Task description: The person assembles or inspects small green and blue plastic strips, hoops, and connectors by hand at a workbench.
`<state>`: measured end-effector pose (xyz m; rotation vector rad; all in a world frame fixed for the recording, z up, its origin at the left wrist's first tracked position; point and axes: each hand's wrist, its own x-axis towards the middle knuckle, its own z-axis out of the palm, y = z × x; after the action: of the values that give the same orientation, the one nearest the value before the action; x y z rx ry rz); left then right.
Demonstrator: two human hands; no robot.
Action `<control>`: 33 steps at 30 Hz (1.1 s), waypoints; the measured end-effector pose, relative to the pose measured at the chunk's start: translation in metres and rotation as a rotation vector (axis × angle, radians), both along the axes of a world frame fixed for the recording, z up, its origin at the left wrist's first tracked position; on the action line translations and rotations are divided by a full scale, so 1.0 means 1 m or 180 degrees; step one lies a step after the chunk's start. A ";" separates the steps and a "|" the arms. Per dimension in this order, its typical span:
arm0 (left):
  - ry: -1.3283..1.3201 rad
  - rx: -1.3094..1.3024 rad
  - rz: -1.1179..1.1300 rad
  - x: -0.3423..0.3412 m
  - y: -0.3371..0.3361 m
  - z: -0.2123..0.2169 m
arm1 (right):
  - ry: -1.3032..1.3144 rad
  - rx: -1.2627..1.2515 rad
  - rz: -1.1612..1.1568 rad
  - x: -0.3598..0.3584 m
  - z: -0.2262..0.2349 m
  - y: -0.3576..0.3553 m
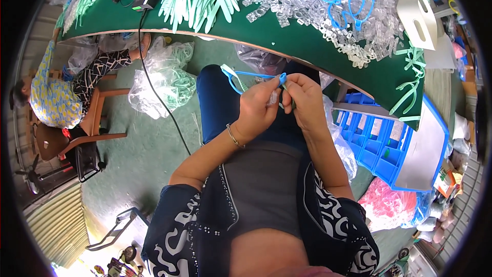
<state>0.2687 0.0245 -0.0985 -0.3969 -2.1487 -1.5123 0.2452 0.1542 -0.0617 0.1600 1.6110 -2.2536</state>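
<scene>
Above my lap, my left hand (pixel 258 106) and my right hand (pixel 306 101) are closed and nearly touching. Between them is a thin blue plastic frame (pixel 251 74), like a spectacle frame. Its looped end with a pale green bit sticks out to the left, past my left hand. Both hands pinch the other end of the frame, where a small blue tip stands up between the fingertips. A small clear plastic piece (pixel 273 97) shows at my left fingers. My fingers partly hide the frame, so I cannot make out the exact joint.
On the green table (pixel 287 36) lie pale green strips (pixel 200 0), a heap of clear plastic pieces (pixel 287 0) and blue frames (pixel 353 5). A black cable (pixel 159 87) hangs down. Blue crates (pixel 371 133) stand at right. Another person (pixel 56 92) sits at left near filled bags (pixel 164 82).
</scene>
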 end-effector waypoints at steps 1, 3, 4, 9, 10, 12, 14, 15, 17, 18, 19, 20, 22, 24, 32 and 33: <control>0.0152 -0.0179 0.0011 -0.001 0.000 0.002 | -0.0060 -0.0127 -0.0047 0.000 -0.001 0.000; 0.0304 -0.0356 0.0023 -0.001 -0.001 0.007 | -0.0119 -0.0252 -0.0095 0.001 -0.001 0.002; 0.0203 -0.0435 -0.0012 -0.002 -0.002 0.011 | -0.0142 -0.0409 -0.0055 0.000 0.001 0.003; -0.0389 -0.0042 -0.0106 -0.003 -0.008 0.016 | 0.0459 0.0300 0.0356 0.001 0.002 0.017; -0.0917 0.0082 -0.0301 -0.004 -0.012 0.019 | 0.1207 0.0887 0.0264 -0.003 -0.004 0.020; -0.1124 0.0336 -0.0710 -0.006 -0.014 0.021 | 0.1351 0.0932 0.0286 -0.006 -0.008 0.030; -0.1225 0.0348 -0.1059 -0.009 -0.021 0.025 | 0.0804 0.0534 0.0650 -0.007 0.005 0.039; -0.1325 0.0353 -0.1398 -0.010 -0.026 0.030 | 0.0256 0.0121 0.1012 -0.007 0.009 0.043; -0.1461 0.0321 -0.1672 -0.012 -0.036 0.038 | 0.0141 0.0083 0.1125 -0.007 0.009 0.049; -0.1578 0.0228 -0.1969 -0.014 -0.039 0.039 | 0.0129 0.0088 0.1270 -0.007 0.010 0.050; -0.1694 0.0142 -0.2246 -0.015 -0.040 0.039 | 0.0114 0.0094 0.1435 -0.006 0.012 0.050; -0.1694 0.0141 -0.2259 -0.016 -0.039 0.037 | 0.0085 0.0104 0.1443 -0.005 0.014 0.049; -0.1235 -0.0066 -0.2367 -0.018 -0.038 0.030 | 0.0318 0.0426 0.1481 -0.004 0.009 0.052; -0.1653 0.0131 -0.2239 -0.015 -0.033 0.031 | 0.0552 0.0745 0.1519 -0.005 0.007 0.052; -0.2416 0.0886 -0.2064 -0.011 -0.026 0.056 | 0.1236 0.0794 -0.0218 -0.010 -0.005 0.049; -0.2196 0.0955 -0.1983 -0.012 -0.025 0.055 | 0.0359 -0.0262 0.0183 -0.007 -0.011 0.050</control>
<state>0.2565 -0.0008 -0.0431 -0.5225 -2.3370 -2.5930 0.2383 0.2037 -0.0723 -0.0349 1.5538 -2.3170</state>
